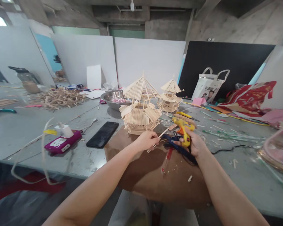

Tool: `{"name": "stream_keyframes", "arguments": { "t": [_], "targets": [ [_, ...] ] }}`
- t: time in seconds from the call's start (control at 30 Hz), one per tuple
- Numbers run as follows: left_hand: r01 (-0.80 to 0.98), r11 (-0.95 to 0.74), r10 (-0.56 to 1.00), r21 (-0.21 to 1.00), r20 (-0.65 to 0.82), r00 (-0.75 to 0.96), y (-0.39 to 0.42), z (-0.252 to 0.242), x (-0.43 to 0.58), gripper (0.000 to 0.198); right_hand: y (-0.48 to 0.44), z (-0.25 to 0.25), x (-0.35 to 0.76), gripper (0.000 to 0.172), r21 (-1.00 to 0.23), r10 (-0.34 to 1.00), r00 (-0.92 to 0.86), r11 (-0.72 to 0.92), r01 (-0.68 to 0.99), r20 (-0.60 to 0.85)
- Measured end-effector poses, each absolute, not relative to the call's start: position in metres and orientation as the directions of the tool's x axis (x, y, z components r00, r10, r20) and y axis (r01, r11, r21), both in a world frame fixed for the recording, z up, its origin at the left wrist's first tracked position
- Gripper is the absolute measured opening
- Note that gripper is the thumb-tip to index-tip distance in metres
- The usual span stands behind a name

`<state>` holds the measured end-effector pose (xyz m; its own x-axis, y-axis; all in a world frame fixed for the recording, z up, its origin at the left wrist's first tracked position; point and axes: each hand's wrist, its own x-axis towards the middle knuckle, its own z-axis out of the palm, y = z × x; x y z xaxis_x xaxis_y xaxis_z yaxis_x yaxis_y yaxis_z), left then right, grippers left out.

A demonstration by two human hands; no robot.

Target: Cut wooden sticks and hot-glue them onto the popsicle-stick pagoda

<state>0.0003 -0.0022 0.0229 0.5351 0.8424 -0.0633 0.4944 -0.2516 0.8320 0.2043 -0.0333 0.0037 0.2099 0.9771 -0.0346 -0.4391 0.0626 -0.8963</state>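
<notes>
My left hand (148, 140) is closed on a thin wooden stick (163, 132), just in front of a pavilion model (141, 116) built of wooden sticks. My right hand (193, 143) grips a yellow glue gun (185, 128) by its handle, with the nozzle pointing up and left. Beneath the glue gun lies a dark blue tool (176, 145), close to my right fingers; its exact shape is partly hidden. Brown cardboard (141, 172) lies under both hands. A smaller stick pavilion (170, 97) stands behind, to the right of the first.
A black phone (102, 135) and a purple power strip (63, 142) lie left. Behind them are a stick pile (58, 98) and a metal bowl (115, 99). A yellow-handled cutter (185, 115), a white bag (206, 86) and a black cable (231, 149) are at the right.
</notes>
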Motion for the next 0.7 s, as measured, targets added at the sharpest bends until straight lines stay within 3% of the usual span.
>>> {"name": "stream_keyframes", "arguments": {
  "t": [0.07,0.13,0.47,0.7],
  "targets": [
    [0.515,-0.248,0.839,0.821,-0.084,0.537,-0.002,0.016,0.001,0.023,-0.035,0.004,0.199,0.015,-0.833,0.984,0.043,-0.122,-0.541,-0.172],
    [0.519,-0.252,0.843,0.817,-0.078,0.532,-0.002,0.01,0.001,0.024,-0.036,0.006,0.195,0.015,-0.796,0.983,-0.017,-0.16,-0.584,-0.185],
    [0.63,-0.385,0.891,0.674,0.092,0.445,0.004,-0.001,-0.006,0.027,-0.029,0.009,0.202,0.011,-0.839,0.935,0.331,0.077,-0.539,-0.127],
    [0.71,-0.475,0.875,0.519,0.197,0.442,0.007,-0.003,-0.004,0.024,-0.025,0.006,0.21,0.011,-0.846,0.91,0.4,0.125,-0.518,-0.111]
  ]
}}
